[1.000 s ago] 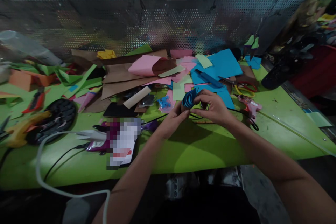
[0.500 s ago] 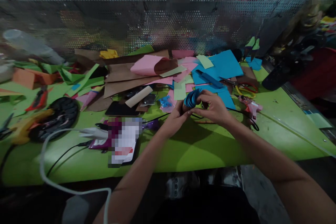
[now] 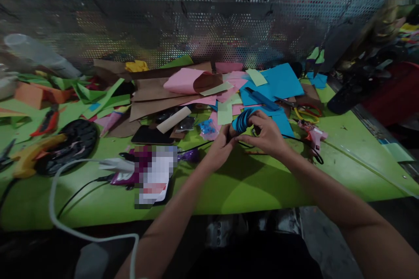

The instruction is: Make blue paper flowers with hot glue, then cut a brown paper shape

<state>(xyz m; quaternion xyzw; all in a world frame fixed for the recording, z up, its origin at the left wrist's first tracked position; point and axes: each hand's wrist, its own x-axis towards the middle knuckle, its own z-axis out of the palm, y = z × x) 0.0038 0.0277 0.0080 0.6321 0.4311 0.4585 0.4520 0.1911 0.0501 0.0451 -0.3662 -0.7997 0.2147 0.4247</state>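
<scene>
A curved, ribbed piece of layered blue paper (image 3: 241, 121) sits between my two hands above the green table. My left hand (image 3: 223, 144) is closed around its lower left side, where a bit of brown shows at the fingers. My right hand (image 3: 266, 133) has its fingers bent against the paper's right end, with the thumb stretched toward my left fingertips. Behind my hands lie blue paper sheets (image 3: 273, 82) and a pale green paper strip (image 3: 224, 112). A small clear bag of blue pieces (image 3: 207, 127) is left of the paper.
A pink glue gun (image 3: 313, 134) and scissors (image 3: 307, 112) lie to the right. On the left are a yellow glue gun (image 3: 39, 150), a black round tray (image 3: 77, 144), red-handled pliers (image 3: 47, 122) and a white cable (image 3: 94, 237). A perforated metal panel (image 3: 163, 17) stands behind.
The layered blue paper has shifted slightly right and bends over more toward my right fingers. Both hands keep their hold in nearly the same place.
</scene>
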